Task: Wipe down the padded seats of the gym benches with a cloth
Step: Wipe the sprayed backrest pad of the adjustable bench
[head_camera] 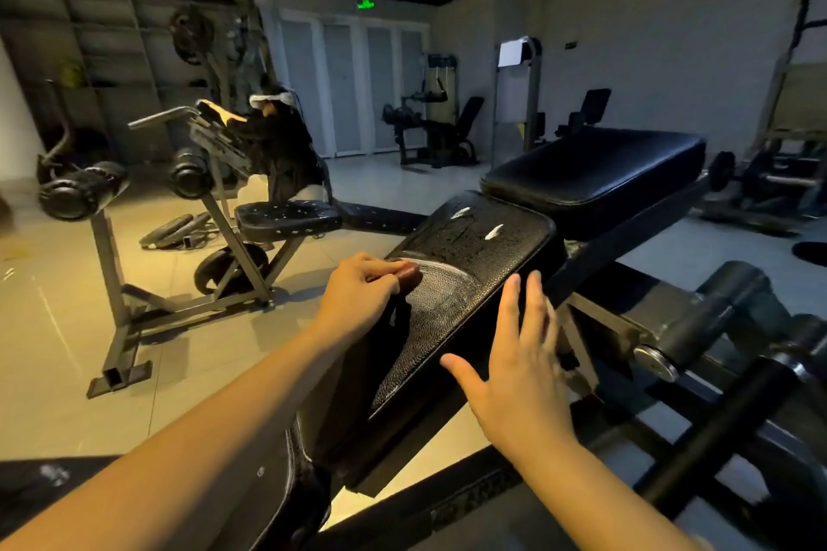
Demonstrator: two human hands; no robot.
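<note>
A: While the left hand [363,282] is bunching something small and dark brown against the seat pad [465,282], presumably the cloth [411,272], the fingers are curling tight round it; only a nub of it is showing past the knuckles, at about three o'clock from the hand.

B: And the right hand [514,367]?

A: It is lying open and flat, fingers spread, holding nothing; it is resting at the pad's near right edge, at roughly five o'clock from the left hand.

B: How is the cloth going to handle?

A: I am judging it light, soft and limp; balled in the fist is the right hold, since a loose corner would be dragging. The pad is looking firm, grained and wet; a pale smeared arc is showing just beside the cloth, and two white streaks [494,231] are sitting further up, towards one o'clock, so the surface is probably running slick.

B: Anything beyond?

A: A second pad [595,170] is lying just past this one at one o'clock; another bench seat [286,215], spotted with droplets, is standing well apart at eleven o'clock.
</note>
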